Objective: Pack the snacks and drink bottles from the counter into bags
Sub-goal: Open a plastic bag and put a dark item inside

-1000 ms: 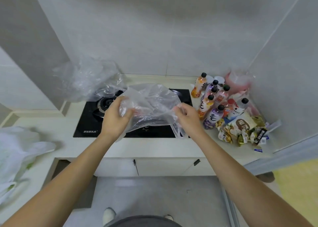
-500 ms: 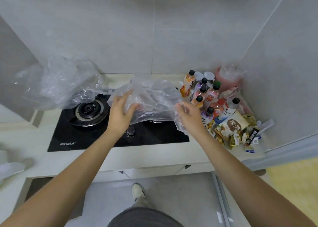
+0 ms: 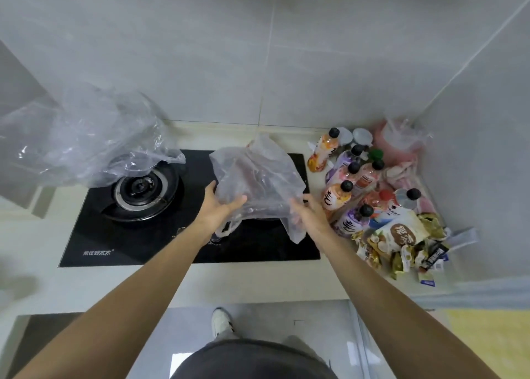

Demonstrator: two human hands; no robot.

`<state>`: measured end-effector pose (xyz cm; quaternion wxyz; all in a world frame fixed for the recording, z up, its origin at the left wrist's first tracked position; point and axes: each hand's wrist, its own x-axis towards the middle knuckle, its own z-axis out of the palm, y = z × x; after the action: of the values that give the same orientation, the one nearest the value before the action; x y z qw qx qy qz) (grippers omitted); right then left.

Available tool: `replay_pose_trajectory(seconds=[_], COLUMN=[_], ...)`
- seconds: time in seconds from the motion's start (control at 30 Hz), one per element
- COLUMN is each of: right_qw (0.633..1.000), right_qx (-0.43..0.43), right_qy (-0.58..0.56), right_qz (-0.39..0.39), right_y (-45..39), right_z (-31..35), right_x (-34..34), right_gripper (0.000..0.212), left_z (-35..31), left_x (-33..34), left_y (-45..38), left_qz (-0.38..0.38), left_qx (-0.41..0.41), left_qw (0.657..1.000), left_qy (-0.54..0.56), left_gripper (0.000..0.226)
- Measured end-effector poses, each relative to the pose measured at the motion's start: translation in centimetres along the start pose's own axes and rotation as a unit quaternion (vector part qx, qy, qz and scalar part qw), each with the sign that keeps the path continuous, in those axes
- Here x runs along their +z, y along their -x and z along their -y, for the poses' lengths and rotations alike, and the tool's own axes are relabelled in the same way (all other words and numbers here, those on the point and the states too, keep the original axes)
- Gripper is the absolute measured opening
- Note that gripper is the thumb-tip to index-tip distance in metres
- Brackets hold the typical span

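Both hands work a thin clear plastic bag (image 3: 258, 183) held up over the right burner side of the black gas hob (image 3: 143, 235). The left hand (image 3: 220, 206) grips the film at its left lower edge, thumb in front. The right hand (image 3: 308, 215) holds the bag's right side, its fingers seen through the film. The bag is crumpled and not yet opened; one handle loop hangs below the left hand.

The film looks feather-light, limp and slippery, so it probably opens best by taking the two handle loops or the mouth's rim and pulling them apart.

The drink bottles (image 3: 352, 183) stand clustered on the worktop (image 3: 258, 281) right of the hob, rigid, heavier and easy to grasp by the body. The snack packets (image 3: 398, 241) lie heaped just in front of them, light and crinkly.

A second clear bag (image 3: 86, 137) sits over the left burner.
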<state>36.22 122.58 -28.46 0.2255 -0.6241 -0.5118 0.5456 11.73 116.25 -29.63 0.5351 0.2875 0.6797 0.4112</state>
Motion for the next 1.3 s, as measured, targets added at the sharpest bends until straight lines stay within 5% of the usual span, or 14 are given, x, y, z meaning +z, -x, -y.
replay_pose_trajectory(seconds=[0.1, 0.23, 0.33, 0.43, 0.6, 0.8, 1.0, 1.13, 1.3], right_qw=[0.997, 0.992, 0.993, 0.992, 0.980, 0.968, 0.939, 0.931, 0.934], right_qx=[-0.028, -0.059, -0.072, -0.085, -0.155, -0.200, -0.260, -0.311, -0.317], right_qy=[-0.005, 0.020, 0.070, 0.083, 0.109, 0.077, 0.090, 0.091, 0.117], right_qz=[0.072, 0.109, 0.067, 0.047, 0.065, 0.129, 0.205, 0.165, 0.120], right_y=[-0.5, -1.9, -2.8, -3.3, -3.3, -2.7, -0.4, 1.4, 4.2], right_z=[-0.3, -0.3, -0.3, 0.0, 0.5, 1.6, 3.2, 3.8, 3.9], right_x=[-1.2, -2.7, -3.6, -4.9, -6.9, -9.2, -10.9, -11.0, -10.9], right_gripper=[0.028, 0.065, 0.066, 0.051, 0.028, 0.044, 0.066, 0.052, 0.034], left_z=[0.7, 0.7, -0.1, -0.1, 0.4, -0.3, -1.4, -1.4, -2.7], left_x=[0.1, 0.9, 1.6, 2.3, 2.5, 3.8, 5.4, 5.0, 4.2], left_y=[0.6, 1.4, 2.5, 3.6, 6.1, 10.0, 14.2, 15.8, 17.9], left_qz=[0.049, 0.017, -0.102, -0.151, -0.148, -0.207, -0.254, -0.309, -0.342], left_qx=[0.017, 0.038, 0.022, 0.020, 0.075, 0.173, 0.242, 0.287, 0.340], left_qw=[0.998, 0.997, 0.983, 0.982, 0.986, 0.962, 0.936, 0.900, 0.860], left_qy=[-0.026, -0.060, -0.152, -0.110, 0.006, 0.049, 0.022, -0.112, -0.166], left_gripper=[0.126, 0.119, 0.085, 0.051, 0.053, 0.036, 0.031, 0.016, 0.040])
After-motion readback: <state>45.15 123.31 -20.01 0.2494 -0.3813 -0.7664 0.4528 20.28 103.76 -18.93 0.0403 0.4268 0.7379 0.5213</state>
